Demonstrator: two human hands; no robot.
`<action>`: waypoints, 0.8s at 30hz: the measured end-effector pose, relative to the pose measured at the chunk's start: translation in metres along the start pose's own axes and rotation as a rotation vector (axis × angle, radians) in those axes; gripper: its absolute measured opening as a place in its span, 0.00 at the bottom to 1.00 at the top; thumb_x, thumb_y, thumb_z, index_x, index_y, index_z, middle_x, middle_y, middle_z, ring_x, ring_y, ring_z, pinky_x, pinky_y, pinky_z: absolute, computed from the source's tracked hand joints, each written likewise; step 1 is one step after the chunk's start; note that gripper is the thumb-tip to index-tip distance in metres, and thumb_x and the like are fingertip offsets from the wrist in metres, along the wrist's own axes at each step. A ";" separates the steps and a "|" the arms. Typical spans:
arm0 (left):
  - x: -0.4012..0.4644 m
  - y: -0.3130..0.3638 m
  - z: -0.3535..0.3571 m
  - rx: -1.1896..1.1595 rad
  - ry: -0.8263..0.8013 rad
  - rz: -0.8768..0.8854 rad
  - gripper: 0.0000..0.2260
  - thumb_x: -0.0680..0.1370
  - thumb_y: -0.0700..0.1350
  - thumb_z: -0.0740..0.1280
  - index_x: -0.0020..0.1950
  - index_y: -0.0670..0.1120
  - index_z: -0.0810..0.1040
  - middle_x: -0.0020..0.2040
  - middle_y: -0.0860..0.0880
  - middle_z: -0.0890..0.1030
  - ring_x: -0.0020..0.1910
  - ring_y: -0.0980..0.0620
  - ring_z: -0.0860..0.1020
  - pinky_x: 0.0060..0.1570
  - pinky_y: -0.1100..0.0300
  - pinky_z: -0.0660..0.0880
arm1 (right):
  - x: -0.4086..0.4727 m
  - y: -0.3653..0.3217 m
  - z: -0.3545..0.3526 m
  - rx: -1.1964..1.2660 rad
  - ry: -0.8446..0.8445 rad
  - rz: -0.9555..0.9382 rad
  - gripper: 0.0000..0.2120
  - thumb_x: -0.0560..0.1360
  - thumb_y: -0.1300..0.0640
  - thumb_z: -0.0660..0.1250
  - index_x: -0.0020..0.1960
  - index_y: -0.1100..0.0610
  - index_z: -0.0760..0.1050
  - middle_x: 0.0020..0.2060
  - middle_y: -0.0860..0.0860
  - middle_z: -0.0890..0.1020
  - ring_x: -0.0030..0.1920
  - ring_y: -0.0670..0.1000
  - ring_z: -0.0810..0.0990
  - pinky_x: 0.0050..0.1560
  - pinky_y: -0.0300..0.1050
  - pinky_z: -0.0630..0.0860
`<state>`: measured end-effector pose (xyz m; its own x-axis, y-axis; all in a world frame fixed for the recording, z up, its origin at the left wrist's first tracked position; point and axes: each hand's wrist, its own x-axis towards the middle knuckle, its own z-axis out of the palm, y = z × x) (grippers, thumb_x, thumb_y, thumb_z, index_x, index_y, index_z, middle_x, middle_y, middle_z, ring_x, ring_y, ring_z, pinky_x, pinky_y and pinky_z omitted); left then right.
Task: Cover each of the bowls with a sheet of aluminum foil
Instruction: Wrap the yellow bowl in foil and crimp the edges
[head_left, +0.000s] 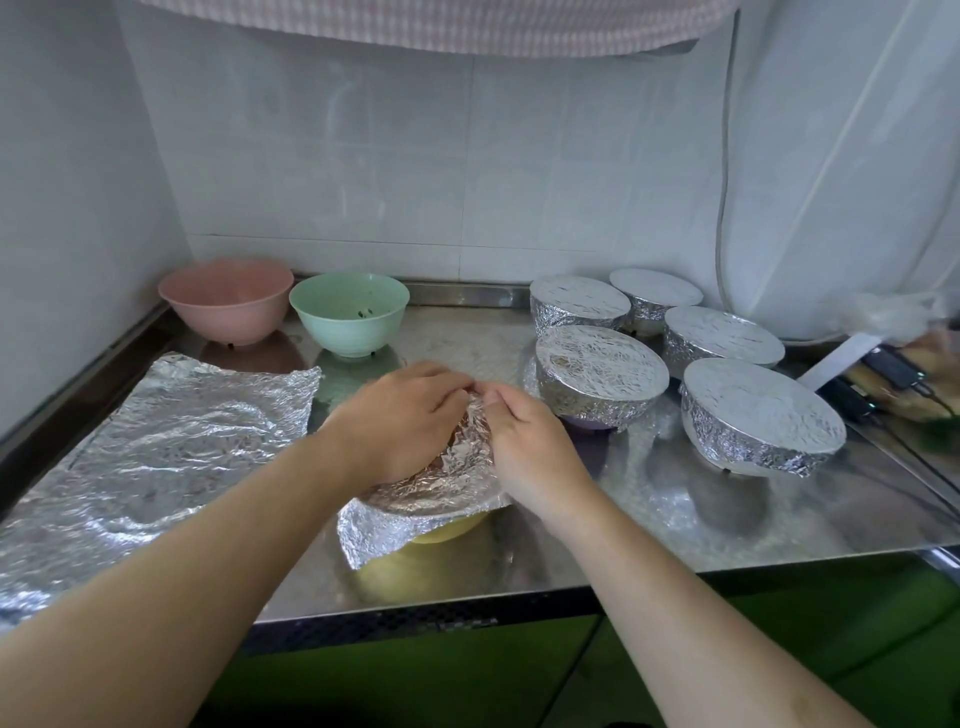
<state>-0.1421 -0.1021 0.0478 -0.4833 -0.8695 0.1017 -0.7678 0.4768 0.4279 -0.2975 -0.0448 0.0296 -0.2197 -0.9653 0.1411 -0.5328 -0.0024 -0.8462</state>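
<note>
A yellow bowl (451, 529) stands at the front middle of the steel counter with a crumpled foil sheet (415, 506) draped over it. My left hand (397, 418) and my right hand (530, 447) both rest on top of that sheet, their fingers pinching it at the bowl's far rim. The near edge of the sheet hangs loose over the front left. An uncovered pink bowl (227, 299) and an uncovered green bowl (349, 312) stand at the back left. Several foil-covered bowls (602, 376) stand at the right.
Loose foil sheets (156, 447) lie flat on the left of the steel counter (727, 530). Dark cables and small devices (883, 379) lie at the far right edge. A tiled wall closes the back and the left side.
</note>
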 end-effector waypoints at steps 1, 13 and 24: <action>0.000 0.003 0.001 -0.005 -0.002 0.022 0.19 0.87 0.56 0.53 0.75 0.56 0.75 0.71 0.54 0.76 0.70 0.52 0.73 0.73 0.48 0.68 | 0.002 -0.001 -0.002 -0.007 -0.018 -0.004 0.17 0.89 0.51 0.55 0.60 0.56 0.80 0.40 0.54 0.81 0.39 0.50 0.78 0.38 0.45 0.76; 0.006 -0.001 0.008 -0.032 0.033 0.030 0.17 0.87 0.53 0.53 0.63 0.49 0.80 0.64 0.50 0.82 0.65 0.50 0.76 0.70 0.46 0.70 | -0.018 0.006 0.011 0.018 0.159 0.076 0.13 0.86 0.60 0.56 0.44 0.55 0.73 0.39 0.51 0.77 0.42 0.56 0.75 0.43 0.52 0.70; -0.006 0.005 -0.012 -0.043 -0.010 -0.030 0.20 0.88 0.56 0.53 0.79 0.58 0.71 0.78 0.57 0.71 0.78 0.53 0.66 0.72 0.59 0.61 | 0.010 0.012 -0.006 0.337 -0.070 0.160 0.18 0.88 0.57 0.58 0.53 0.43 0.85 0.50 0.41 0.88 0.56 0.45 0.85 0.63 0.48 0.80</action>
<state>-0.1383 -0.0961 0.0599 -0.4646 -0.8820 0.0790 -0.7634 0.4441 0.4691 -0.3106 -0.0530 0.0238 -0.2159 -0.9759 -0.0323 -0.1952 0.0756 -0.9778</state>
